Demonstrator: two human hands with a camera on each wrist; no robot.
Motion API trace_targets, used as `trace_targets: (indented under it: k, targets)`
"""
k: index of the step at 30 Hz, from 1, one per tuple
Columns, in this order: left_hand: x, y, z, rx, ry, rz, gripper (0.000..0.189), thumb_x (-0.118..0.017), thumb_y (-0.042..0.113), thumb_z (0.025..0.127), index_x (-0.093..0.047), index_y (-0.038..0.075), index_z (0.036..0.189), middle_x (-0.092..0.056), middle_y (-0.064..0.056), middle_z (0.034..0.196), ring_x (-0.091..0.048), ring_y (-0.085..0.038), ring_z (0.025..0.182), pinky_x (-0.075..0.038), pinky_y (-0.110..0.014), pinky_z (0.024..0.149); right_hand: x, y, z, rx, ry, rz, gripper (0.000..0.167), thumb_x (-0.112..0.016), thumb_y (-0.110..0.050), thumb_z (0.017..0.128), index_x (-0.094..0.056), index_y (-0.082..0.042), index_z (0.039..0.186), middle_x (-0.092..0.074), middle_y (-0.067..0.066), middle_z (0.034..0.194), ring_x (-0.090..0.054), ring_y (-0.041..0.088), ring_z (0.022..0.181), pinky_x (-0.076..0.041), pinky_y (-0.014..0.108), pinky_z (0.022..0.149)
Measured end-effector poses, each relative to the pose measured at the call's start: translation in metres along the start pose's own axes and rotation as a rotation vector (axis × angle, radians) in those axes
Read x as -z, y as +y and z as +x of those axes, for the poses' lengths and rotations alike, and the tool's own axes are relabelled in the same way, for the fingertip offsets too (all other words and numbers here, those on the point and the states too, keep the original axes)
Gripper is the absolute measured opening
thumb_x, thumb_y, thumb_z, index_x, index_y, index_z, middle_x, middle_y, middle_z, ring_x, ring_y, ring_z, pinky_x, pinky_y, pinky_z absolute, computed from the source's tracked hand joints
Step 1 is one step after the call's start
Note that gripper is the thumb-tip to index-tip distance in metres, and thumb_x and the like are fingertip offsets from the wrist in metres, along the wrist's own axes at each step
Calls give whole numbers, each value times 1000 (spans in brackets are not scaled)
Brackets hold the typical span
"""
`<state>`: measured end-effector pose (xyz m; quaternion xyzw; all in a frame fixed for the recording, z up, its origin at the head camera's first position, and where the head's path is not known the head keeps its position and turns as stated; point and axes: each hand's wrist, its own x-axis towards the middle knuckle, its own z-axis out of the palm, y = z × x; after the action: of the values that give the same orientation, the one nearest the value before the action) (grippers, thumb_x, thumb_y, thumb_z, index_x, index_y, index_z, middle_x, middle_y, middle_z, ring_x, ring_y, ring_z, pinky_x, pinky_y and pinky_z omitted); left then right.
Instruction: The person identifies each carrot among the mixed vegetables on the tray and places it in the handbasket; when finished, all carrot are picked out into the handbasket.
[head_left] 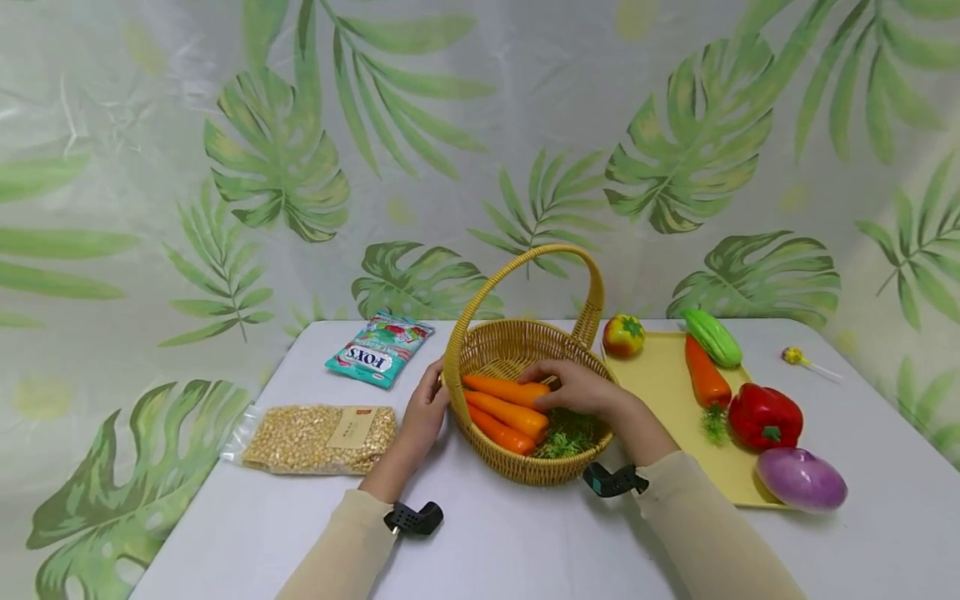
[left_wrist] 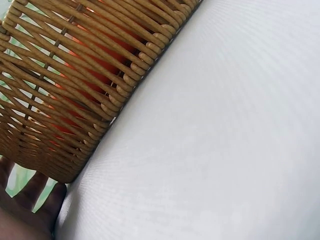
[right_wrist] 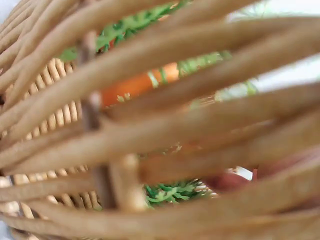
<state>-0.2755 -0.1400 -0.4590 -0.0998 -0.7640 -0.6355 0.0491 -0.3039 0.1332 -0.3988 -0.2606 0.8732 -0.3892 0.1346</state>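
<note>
Inside the tan wicker basket (head_left: 517,472), the right hand (head_left: 573,389) pinches a tapered orange carrot (head_left: 498,389), seemingly positioning it; the left hand (head_left: 425,410) touches the basket's left side, grip unclear. Next likely needs gentle release.

You face a pale grey backdrop (head_left: 555,100) printed with green leaves (head_left: 279,154), creased and catching light at upper left; before it stands a white table (head_left: 525,542) with rounded far corners.

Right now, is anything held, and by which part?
Right hand pinches the topmost tapered orange carrot by its thick end; left hand touches the golden wicker basket.
</note>
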Motion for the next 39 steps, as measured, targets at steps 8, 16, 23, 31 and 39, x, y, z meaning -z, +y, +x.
trace_targets:
  k: [8, 16, 23, 31, 39]
  targets:
    - [1, -1, -1, 24, 8, -10, 46, -47, 29, 104, -43, 31, 149, -39, 4, 159, -32, -20, 150, -26, -46, 125, -2, -2, 1, -12, -29, -34, 35, -69, -17, 92, -65, -7, 125, -68, 13, 125, -59, 29, 120, -45, 51, 108]
    - [0, 0, 0, 7, 5, -5, 43, -47, 31, 105, -44, 36, 147, -40, 7, 158, -32, -18, 150, -27, -44, 124, -3, -5, -1, -13, -2, -12, 34, -65, -16, 94, -64, -4, 126, -67, 15, 125, -58, 31, 120, -43, 51, 108]
    - [0, 1, 1, -4, -9, -25, 44, -47, 28, 104, -44, 31, 148, -39, 4, 159, -30, -20, 151, -25, -46, 125, -3, -5, -5, -4, 99, -17, 31, -63, -18, 96, -67, -6, 123, -66, 15, 126, -57, 31, 121, -46, 51, 106]
    - [1, 12, -1, 21, -28, -38, 48, -47, 20, 104, -41, 23, 152, -37, -3, 161, -31, -23, 151, -26, -44, 125, -2, -10, -10, 72, 315, 0, 26, -59, -12, 98, -68, -6, 121, -68, 13, 125, -62, 30, 118, -53, 51, 101]
    - [2, 32, -12, 34, -36, -37, 48, -48, 20, 104, -42, 20, 151, -37, -4, 160, -28, -25, 152, -25, -46, 125, -2, -14, -24, 117, 521, 65, 20, -55, -11, 100, -70, -10, 112, -69, 8, 115, -67, 29, 105, -58, 29, 84]
